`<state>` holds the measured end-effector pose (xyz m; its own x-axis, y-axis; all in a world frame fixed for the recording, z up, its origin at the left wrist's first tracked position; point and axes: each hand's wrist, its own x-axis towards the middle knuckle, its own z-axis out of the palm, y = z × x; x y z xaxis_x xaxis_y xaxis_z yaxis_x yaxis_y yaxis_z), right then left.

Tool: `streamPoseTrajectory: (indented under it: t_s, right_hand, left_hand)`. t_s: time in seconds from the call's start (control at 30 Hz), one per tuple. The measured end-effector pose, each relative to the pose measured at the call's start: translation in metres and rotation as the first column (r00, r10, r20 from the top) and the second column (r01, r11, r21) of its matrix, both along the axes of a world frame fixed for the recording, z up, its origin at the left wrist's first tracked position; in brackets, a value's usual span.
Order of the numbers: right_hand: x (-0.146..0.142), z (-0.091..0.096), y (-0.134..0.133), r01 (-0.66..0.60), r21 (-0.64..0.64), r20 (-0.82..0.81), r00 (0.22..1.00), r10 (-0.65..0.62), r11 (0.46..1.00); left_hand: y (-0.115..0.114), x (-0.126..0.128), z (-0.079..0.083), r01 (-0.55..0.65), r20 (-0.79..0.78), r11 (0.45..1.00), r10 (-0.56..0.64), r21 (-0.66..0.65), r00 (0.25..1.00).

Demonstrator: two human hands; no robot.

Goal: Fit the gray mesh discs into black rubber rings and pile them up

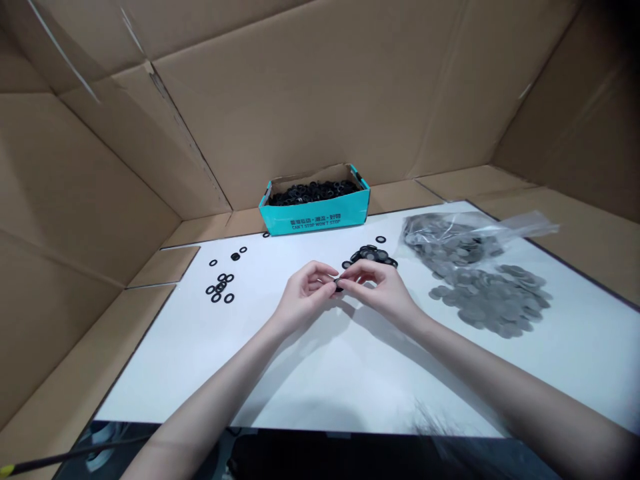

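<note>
Black, a small piece (339, 287) shows in the head view, in front of the box (315, 217). Left hand (304, 290) and right hand (384, 287) both pinch it with fingertips nearly together, probably for fine control. Rings (221, 287) lie left of the box, discs (500, 300) right, perhaps for easy reach. Fingers mostly hide the dark piece's shape.

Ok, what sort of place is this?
Probably a small-parts workstation: a flat white table walled in by brown cardboard panels, with a turquoise cardboard box of black rings and a pile of grey round discs.
</note>
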<state>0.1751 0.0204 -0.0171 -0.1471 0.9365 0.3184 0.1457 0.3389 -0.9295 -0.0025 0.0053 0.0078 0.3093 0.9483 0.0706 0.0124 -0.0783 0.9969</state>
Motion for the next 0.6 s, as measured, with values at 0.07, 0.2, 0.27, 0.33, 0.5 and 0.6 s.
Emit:
streamPoseTrajectory:
  t_s: [0.07, 0.2, 0.27, 0.33, 0.5, 0.6]
  right_hand:
    - [0.000, 0.001, -0.001, 0.007, 0.025, 0.017, 1.000, -0.008, 1.000]
    - [0.001, 0.003, -0.003, -0.005, 0.061, 0.053, 0.999, 0.002, 0.998]
    - [0.000, 0.002, -0.004, -0.012, 0.064, 0.067, 0.998, 0.007, 0.998]
    - [0.000, 0.001, -0.005, -0.005, 0.077, 0.093, 0.996, -0.002, 0.997]
    - [-0.001, -0.004, -0.008, -0.054, 0.116, 0.217, 0.976, 0.028, 0.992]
    - [0.000, -0.004, -0.010, -0.086, 0.129, 0.268, 0.962, 0.049, 0.988]
  left_hand:
    - [0.001, -0.001, -0.001, -0.007, -0.012, 1.000, 0.007, 0.027, 1.000]
    - [0.005, -0.003, -0.004, 0.019, -0.019, 0.997, -0.018, 0.072, 1.000]
    - [0.005, -0.003, -0.005, 0.014, -0.020, 0.997, -0.012, 0.081, 1.000]
    - [0.004, -0.003, -0.005, -0.026, -0.029, 0.994, 0.029, 0.109, 0.999]
    - [-0.001, -0.004, -0.011, -0.097, -0.073, 0.971, 0.115, 0.217, 0.991]
    - [-0.003, -0.005, -0.015, -0.093, -0.131, 0.959, 0.131, 0.266, 0.983]
